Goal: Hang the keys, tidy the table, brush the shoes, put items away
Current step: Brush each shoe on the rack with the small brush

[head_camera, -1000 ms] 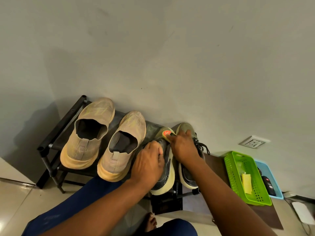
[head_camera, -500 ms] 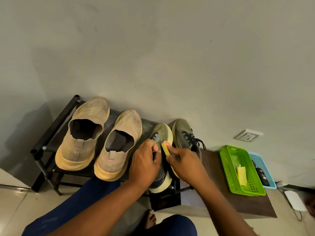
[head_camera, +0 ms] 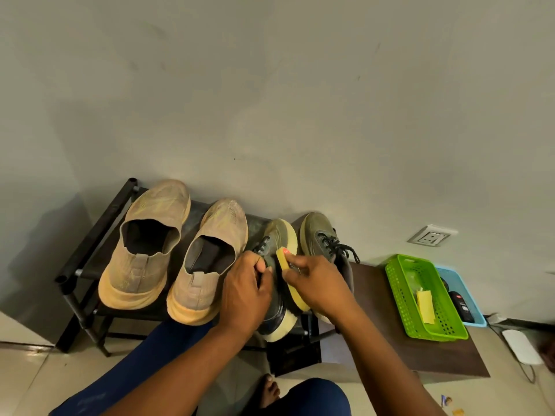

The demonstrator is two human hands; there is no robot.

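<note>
A low black metal shoe rack (head_camera: pixel 99 232) stands against the wall in the lower left of the frame, with a dark brown board (head_camera: pixel 390 340) on the floor to its right. Two tan knit slip-on shoes (head_camera: pixel 156 235) sit side by side on the rack's left half. At lower centre, the left hand (head_camera: pixel 243 292) curls its fingers round a grey-green laced sneaker (head_camera: pixel 277 238) tipped onto its side, beside its upright mate (head_camera: pixel 321 235). The right hand (head_camera: pixel 318 283) grips a yellow shoe brush (head_camera: pixel 283 258) against the tilted sneaker. At right, a green plastic basket (head_camera: pixel 399 283) rests on the board, touching a blue tray (head_camera: pixel 459 283)
</note>
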